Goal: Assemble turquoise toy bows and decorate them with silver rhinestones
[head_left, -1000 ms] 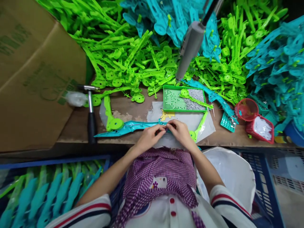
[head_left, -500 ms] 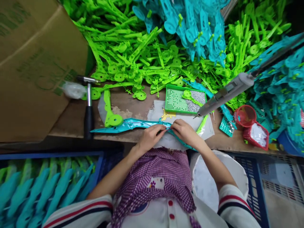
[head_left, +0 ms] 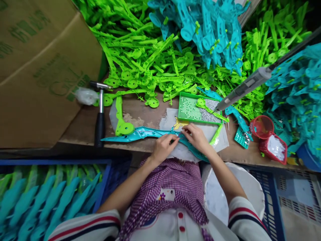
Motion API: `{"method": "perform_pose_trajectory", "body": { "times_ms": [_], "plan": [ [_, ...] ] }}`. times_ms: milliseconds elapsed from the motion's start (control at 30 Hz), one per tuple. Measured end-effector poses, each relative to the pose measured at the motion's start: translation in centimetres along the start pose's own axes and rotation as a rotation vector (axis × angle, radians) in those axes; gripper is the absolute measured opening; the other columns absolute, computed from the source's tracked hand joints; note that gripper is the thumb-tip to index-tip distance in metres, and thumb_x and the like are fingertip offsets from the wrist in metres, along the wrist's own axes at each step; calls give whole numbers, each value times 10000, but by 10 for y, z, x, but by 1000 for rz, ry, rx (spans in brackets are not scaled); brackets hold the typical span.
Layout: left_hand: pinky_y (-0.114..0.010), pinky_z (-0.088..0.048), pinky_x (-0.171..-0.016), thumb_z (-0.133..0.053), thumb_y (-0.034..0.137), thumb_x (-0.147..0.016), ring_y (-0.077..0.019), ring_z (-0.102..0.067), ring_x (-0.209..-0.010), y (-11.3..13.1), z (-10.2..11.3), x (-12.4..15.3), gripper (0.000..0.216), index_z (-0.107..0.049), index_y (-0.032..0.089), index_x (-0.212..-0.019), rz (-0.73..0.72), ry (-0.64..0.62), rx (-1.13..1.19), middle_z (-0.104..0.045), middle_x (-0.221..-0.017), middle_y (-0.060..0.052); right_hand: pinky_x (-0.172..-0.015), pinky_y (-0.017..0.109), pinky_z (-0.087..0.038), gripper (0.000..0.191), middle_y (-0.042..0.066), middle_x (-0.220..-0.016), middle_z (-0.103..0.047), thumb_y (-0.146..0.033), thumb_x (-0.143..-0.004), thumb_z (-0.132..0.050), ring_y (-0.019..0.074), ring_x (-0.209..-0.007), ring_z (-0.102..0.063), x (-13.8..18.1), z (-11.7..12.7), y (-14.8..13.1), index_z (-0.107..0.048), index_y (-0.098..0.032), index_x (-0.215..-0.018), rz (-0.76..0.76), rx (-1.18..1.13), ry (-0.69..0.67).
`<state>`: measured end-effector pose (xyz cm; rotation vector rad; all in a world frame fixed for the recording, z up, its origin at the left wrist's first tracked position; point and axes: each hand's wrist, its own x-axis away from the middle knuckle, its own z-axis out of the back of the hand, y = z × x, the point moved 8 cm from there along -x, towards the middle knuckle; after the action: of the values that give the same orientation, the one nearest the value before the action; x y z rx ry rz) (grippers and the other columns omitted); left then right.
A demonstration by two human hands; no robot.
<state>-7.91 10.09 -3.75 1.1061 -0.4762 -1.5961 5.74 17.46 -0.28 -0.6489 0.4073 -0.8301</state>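
A long turquoise plastic shell half (head_left: 142,133) lies across the front of the bench, its pointed end to the left and its other end bending toward me at the right. Over its middle, the fingertips of my left hand (head_left: 163,147) are pinched on a thin purplish strand (head_left: 179,134). My right hand (head_left: 197,136) pinches the same strand just to the right, at the bend of the shell. The strand's full run is too fine to follow. A lime-green plastic arm (head_left: 122,124) with a round end rests against the shell at the left.
A hammer (head_left: 100,117) lies left. Behind my hands is a green tray (head_left: 188,115) of small metal pieces, with an electric screwdriver (head_left: 245,87) hanging over it. Red containers (head_left: 262,127) stand right. Piled green parts (head_left: 140,50) fill the back; a cardboard box (head_left: 45,73) flanks the left.
The whole view has shifted slightly. Both hands stay at the shell's middle with fingertips close together; the right fingers have lifted a little, and the strand between them now shows more upright.
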Motion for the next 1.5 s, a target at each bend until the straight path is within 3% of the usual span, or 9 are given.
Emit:
{"method": "perform_pose_trajectory", "body": {
  "times_ms": [133,267,533,700,867,1067,1300,1400,1500],
  "plan": [
    [-310,-552,-766,-605,305,-968,-156,-689,-812,-6,-1,-2,134,-643,215,-877,95,19,10,-747,-908,-21,-920,387,-445,257,130,-1139,-644,-302,-1029,-434,248,-1066,-589,12,-8,-9,-615,-213,-1188,118,276,-36],
    [-308,-566,-760,-610,345,-965,-152,-695,-790,-10,0,-2,163,-646,216,-873,114,15,40,-754,-923,-24,-925,402,-406,256,131,-1132,-675,-285,-1032,-433,250,-1045,-589,10,-23,-7,-620,-201,-1185,185,405,-126],
    [-353,-566,-843,-642,307,-951,-179,-705,-893,1,6,-1,116,-677,209,-902,-9,22,26,-754,-927,-35,-972,387,-287,155,56,-1107,-736,-264,-1015,-518,187,-1034,-645,-2,-21,-7,-652,-206,-1063,170,200,-67],
    [-348,-557,-833,-631,287,-958,-178,-705,-873,5,5,-2,119,-675,203,-888,-47,26,-5,-757,-915,-34,-925,378,-241,111,28,-1042,-738,-257,-995,-547,190,-999,-643,-10,-19,-5,-644,-211,-966,86,188,-138],
    [-351,-554,-830,-625,292,-962,-182,-703,-869,5,4,-3,120,-674,207,-893,-42,23,-12,-758,-918,-34,-990,402,-209,123,29,-1011,-730,-258,-1001,-522,200,-985,-635,-15,-19,-5,-632,-216,-968,139,251,-182],
    [-353,-555,-828,-606,333,-970,-184,-704,-859,2,2,-3,161,-673,216,-882,-11,20,-25,-754,-896,-29,-990,383,-245,106,21,-1039,-733,-280,-989,-548,190,-1003,-630,-14,-25,8,-636,-226,-962,87,153,-165],
    [-348,-545,-829,-606,306,-971,-181,-697,-859,3,1,-4,154,-665,212,-864,-39,13,-41,-753,-903,-28,-1066,420,-224,157,43,-1122,-729,-252,-981,-530,202,-1088,-620,-10,-21,1,-679,-228,-1025,117,195,-217],
    [-353,-540,-837,-591,311,-979,-183,-695,-855,2,-3,-3,157,-673,216,-885,-41,-16,-43,-753,-908,-27,-1030,395,-272,157,23,-1162,-731,-321,-963,-589,200,-1136,-614,-10,-21,5,-704,-253,-1043,63,76,-237],
    [-367,-540,-853,-575,328,-985,-195,-688,-863,4,-2,-3,175,-694,218,-922,-39,-70,-41,-746,-908,-38,-997,385,-291,186,25,-1097,-742,-401,-962,-602,201,-1110,-610,-11,-21,13,-701,-245,-987,-12,53,-163]
  ]
}}
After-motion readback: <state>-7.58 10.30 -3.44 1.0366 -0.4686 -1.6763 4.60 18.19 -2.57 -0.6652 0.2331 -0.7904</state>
